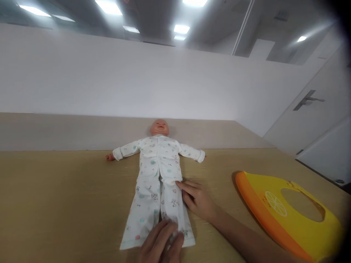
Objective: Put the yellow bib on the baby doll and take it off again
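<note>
A baby doll (pixel 159 149) lies on its back on the wooden table (pixel 55 204), arms spread, dressed in white patterned pyjamas. My left hand (pixel 161 243) rests on the hem of the doll's right-hand trouser leg (pixel 172 204), fingers pressed together on the cloth. My right hand (pixel 196 199) lies beside that same leg near the doll's waist, fingers stretched flat and touching the fabric's edge.
A yellow silicone bib (pixel 287 212) with an orange rim and a lemon-slice print lies on the table at the right. A white wall stands behind the table, and a white door with a handle (pixel 308 99) is at far right.
</note>
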`<state>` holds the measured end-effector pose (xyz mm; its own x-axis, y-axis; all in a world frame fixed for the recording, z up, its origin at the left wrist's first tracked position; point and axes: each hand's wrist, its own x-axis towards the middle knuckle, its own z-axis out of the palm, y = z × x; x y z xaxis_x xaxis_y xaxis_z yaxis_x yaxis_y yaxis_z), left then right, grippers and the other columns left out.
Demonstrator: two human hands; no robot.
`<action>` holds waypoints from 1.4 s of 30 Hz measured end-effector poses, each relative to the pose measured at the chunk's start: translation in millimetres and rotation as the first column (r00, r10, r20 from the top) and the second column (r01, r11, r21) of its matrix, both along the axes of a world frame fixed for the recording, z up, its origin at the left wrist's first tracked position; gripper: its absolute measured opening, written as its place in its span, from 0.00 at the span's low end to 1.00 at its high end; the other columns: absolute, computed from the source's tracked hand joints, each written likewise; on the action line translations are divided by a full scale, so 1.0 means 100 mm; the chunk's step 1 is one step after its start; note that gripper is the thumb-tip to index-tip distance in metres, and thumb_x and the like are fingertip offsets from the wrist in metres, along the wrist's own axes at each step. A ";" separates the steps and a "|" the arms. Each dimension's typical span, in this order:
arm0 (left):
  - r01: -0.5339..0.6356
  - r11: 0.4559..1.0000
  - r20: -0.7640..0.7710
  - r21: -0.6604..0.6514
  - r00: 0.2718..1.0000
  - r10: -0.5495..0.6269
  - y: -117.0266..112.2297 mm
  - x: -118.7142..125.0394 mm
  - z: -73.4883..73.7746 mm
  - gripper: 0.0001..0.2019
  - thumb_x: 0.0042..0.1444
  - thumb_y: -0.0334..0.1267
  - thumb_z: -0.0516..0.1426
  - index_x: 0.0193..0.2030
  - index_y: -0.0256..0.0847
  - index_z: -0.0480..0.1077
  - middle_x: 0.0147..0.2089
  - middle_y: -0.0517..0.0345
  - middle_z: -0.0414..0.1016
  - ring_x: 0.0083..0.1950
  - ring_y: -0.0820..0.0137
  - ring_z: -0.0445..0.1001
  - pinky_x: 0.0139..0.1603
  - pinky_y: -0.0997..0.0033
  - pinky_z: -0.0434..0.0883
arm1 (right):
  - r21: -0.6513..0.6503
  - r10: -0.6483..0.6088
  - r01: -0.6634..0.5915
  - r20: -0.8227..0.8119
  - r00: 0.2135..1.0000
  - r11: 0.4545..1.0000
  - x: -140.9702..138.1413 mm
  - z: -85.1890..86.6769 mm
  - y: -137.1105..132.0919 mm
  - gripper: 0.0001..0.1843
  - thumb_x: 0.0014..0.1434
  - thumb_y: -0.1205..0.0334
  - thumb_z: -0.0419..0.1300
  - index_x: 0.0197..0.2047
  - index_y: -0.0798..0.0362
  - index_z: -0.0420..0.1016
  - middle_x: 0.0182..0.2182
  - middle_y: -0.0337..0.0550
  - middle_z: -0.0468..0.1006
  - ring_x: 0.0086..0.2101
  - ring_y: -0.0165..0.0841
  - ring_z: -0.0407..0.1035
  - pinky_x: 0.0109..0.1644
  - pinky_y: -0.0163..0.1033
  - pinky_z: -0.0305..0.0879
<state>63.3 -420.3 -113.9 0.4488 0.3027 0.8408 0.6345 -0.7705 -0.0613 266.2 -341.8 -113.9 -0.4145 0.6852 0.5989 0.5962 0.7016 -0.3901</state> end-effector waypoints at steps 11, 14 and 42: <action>0.031 0.999 -0.045 0.027 0.999 -0.030 0.04 -0.01 0.06 0.13 0.57 0.24 0.50 0.39 0.40 0.74 0.38 0.59 0.82 0.44 0.71 0.79 0.45 0.74 0.76 | 0.000 -0.043 0.043 -0.082 0.996 0.999 0.01 -0.02 0.03 0.17 0.61 0.72 0.49 0.49 0.55 0.73 0.33 0.46 0.75 0.33 0.33 0.69 0.39 0.39 0.68; 0.040 0.999 0.000 0.015 0.999 -0.040 0.07 0.00 -0.02 0.14 0.59 0.25 0.48 0.40 0.41 0.74 0.38 0.62 0.82 0.46 0.75 0.78 0.49 0.78 0.74 | -0.001 -0.051 0.051 0.013 0.999 0.999 0.00 0.02 0.02 0.18 0.60 0.72 0.49 0.49 0.54 0.73 0.33 0.46 0.75 0.35 0.34 0.67 0.41 0.41 0.66; 0.040 0.998 -0.054 0.056 0.998 -0.037 0.06 -0.02 0.03 0.13 0.56 0.27 0.50 0.39 0.42 0.73 0.38 0.63 0.82 0.46 0.75 0.78 0.50 0.79 0.72 | 0.077 0.065 -0.069 0.057 0.996 0.995 -0.09 0.16 -0.17 0.23 0.62 0.74 0.47 0.56 0.49 0.68 0.47 0.50 0.70 0.45 0.36 0.68 0.47 0.43 0.70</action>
